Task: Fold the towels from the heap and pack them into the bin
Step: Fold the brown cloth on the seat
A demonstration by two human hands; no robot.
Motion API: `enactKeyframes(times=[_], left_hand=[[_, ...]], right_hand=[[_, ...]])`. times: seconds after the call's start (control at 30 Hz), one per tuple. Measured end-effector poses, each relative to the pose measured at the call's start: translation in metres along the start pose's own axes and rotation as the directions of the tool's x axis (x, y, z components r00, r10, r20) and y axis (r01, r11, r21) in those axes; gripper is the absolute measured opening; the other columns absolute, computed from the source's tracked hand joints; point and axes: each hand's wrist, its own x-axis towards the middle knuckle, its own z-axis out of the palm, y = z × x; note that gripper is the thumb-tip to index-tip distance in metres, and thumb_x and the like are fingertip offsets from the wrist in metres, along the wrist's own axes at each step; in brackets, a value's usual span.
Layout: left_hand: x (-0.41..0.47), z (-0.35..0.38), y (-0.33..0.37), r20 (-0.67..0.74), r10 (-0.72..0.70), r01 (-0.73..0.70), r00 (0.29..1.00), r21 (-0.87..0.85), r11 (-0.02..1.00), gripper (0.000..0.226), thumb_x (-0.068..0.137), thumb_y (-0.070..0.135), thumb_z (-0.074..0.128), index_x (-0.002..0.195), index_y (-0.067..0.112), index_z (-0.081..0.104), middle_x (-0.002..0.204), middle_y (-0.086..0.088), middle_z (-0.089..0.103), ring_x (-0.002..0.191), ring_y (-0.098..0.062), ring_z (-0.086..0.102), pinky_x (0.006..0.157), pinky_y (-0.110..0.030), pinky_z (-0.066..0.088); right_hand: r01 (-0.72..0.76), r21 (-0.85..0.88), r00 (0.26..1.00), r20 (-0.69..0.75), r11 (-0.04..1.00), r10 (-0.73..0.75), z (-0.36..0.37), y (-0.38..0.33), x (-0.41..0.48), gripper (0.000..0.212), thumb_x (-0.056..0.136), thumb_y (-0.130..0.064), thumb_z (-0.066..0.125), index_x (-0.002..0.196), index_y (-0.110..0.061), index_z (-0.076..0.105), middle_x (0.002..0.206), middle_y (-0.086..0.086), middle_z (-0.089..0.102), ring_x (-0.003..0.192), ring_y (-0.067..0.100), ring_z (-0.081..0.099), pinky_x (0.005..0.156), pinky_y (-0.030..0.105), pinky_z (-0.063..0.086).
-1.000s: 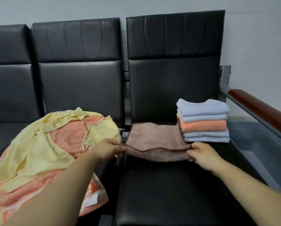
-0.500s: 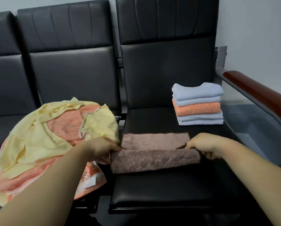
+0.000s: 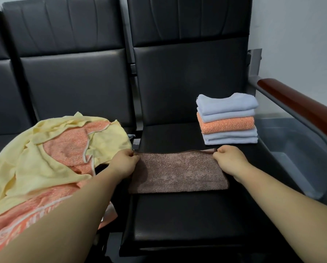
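Brown towel (image 3: 177, 172), yellow and orange heap (image 3: 45, 158), pale blue and orange stack (image 3: 228, 120), black seats (image 3: 177, 221)

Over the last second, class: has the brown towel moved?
Yes. The brown towel has come forward: it was beside the stack of folded towels, now lies folded in front of it, left hand and right hand pinching its far corners.

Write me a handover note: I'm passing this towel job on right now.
Left hand pinches the far left corner of the brown towel; right hand pinches its far right corner.
Brown towel lies folded on the seat.
Done: a stack of folded towels behind it.
Left: finish this fold, fold the heap on the next seat, pack all into the bin at right.
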Motion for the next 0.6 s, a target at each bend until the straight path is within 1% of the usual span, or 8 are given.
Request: enactKeyframes(times=[0.1, 0.17, 0.33, 0.4, 0.43, 0.47, 0.53, 0.6], left_hand=[[0.010, 0.008, -0.005, -0.028, 0.034, -0.031, 0.999, 0.114, 0.993, 0.020, 0.096, 0.025, 0.063, 0.079, 0.015, 0.063, 0.080, -0.006, 0.065, 0.085, -0.029, 0.062, 0.072, -0.031, 0.042], [0.016, 0.014, -0.009, -0.035, 0.043, -0.037, 0.998, 0.159, 0.987, 0.022, 0.095, 0.027, 0.063, 0.075, 0.018, 0.060, 0.076, -0.004, 0.063, 0.085, -0.031, 0.063, 0.070, -0.031, 0.042], [0.020, 0.023, -0.012, -0.070, 0.055, -0.039, 0.996, 0.215, 0.976, 0.021, 0.096, 0.034, 0.061, 0.084, 0.017, 0.062, 0.080, -0.004, 0.065, 0.084, -0.030, 0.062, 0.072, -0.034, 0.045], [0.019, 0.026, -0.011, -0.079, 0.055, -0.034, 0.995, 0.238, 0.971, 0.020, 0.096, 0.035, 0.062, 0.087, 0.017, 0.061, 0.083, -0.003, 0.063, 0.084, -0.028, 0.061, 0.071, -0.033, 0.043], [0.018, 0.027, -0.011, -0.084, 0.054, -0.032, 0.995, 0.246, 0.969, 0.020, 0.096, 0.035, 0.062, 0.088, 0.017, 0.060, 0.083, -0.002, 0.062, 0.084, -0.027, 0.059, 0.072, -0.033, 0.042], [0.017, 0.028, -0.010, -0.088, 0.055, -0.031, 0.995, 0.251, 0.968, 0.020, 0.096, 0.036, 0.062, 0.088, 0.018, 0.058, 0.083, -0.001, 0.061, 0.085, -0.027, 0.059, 0.072, -0.033, 0.041], [0.016, 0.030, -0.008, -0.090, 0.053, -0.029, 0.995, 0.246, 0.969, 0.022, 0.095, 0.037, 0.064, 0.090, 0.019, 0.053, 0.086, -0.001, 0.059, 0.091, -0.029, 0.061, 0.073, -0.033, 0.041], [0.014, 0.030, -0.006, -0.091, 0.037, -0.015, 0.995, 0.231, 0.973, 0.027, 0.094, 0.038, 0.066, 0.097, 0.018, 0.048, 0.094, -0.002, 0.060, 0.099, -0.031, 0.062, 0.076, -0.034, 0.041]], right_hand=[[-0.006, -0.088, 1.000, -0.011, 0.996, 0.005, 0.004, 0.003, 0.007, 0.028, 0.090, -0.017, 0.059, 0.065, -0.017, 0.046, 0.065, 0.004, 0.047, 0.062, 0.021, 0.043, 0.057, 0.036, 0.031], [-0.009, -0.116, 1.000, -0.013, 0.993, 0.008, 0.005, 0.004, 0.012, 0.031, 0.091, -0.016, 0.058, 0.063, -0.017, 0.045, 0.065, 0.004, 0.047, 0.062, 0.022, 0.044, 0.057, 0.036, 0.031], [-0.028, -0.149, 0.999, -0.027, 0.988, 0.024, 0.010, 0.006, 0.020, 0.031, 0.093, -0.022, 0.063, 0.064, -0.014, 0.054, 0.067, 0.008, 0.056, 0.066, 0.027, 0.054, 0.062, 0.036, 0.043], [-0.029, -0.166, 0.999, -0.036, 0.986, 0.023, 0.010, 0.007, 0.021, 0.029, 0.093, -0.026, 0.067, 0.070, -0.010, 0.061, 0.073, 0.010, 0.065, 0.074, 0.032, 0.062, 0.068, 0.038, 0.049], [-0.026, -0.183, 0.999, -0.041, 0.983, 0.019, 0.010, 0.007, 0.022, 0.028, 0.093, -0.028, 0.069, 0.075, -0.007, 0.063, 0.079, 0.010, 0.068, 0.079, 0.032, 0.064, 0.070, 0.038, 0.049], [-0.023, -0.196, 0.999, -0.049, 0.980, 0.014, 0.011, 0.007, 0.022, 0.027, 0.093, -0.029, 0.070, 0.080, -0.007, 0.061, 0.083, 0.009, 0.068, 0.081, 0.031, 0.063, 0.070, 0.037, 0.047], [-0.016, -0.208, 0.998, -0.061, 0.978, 0.003, 0.012, 0.009, 0.022, 0.024, 0.093, -0.031, 0.071, 0.082, -0.015, 0.056, 0.086, 0.003, 0.065, 0.081, 0.024, 0.060, 0.068, 0.034, 0.043], [0.009, -0.208, 0.998, -0.058, 0.978, -0.022, 0.013, 0.012, 0.023, 0.019, 0.093, -0.029, 0.071, 0.081, -0.021, 0.058, 0.087, -0.002, 0.066, 0.079, 0.018, 0.060, 0.068, 0.033, 0.045]])
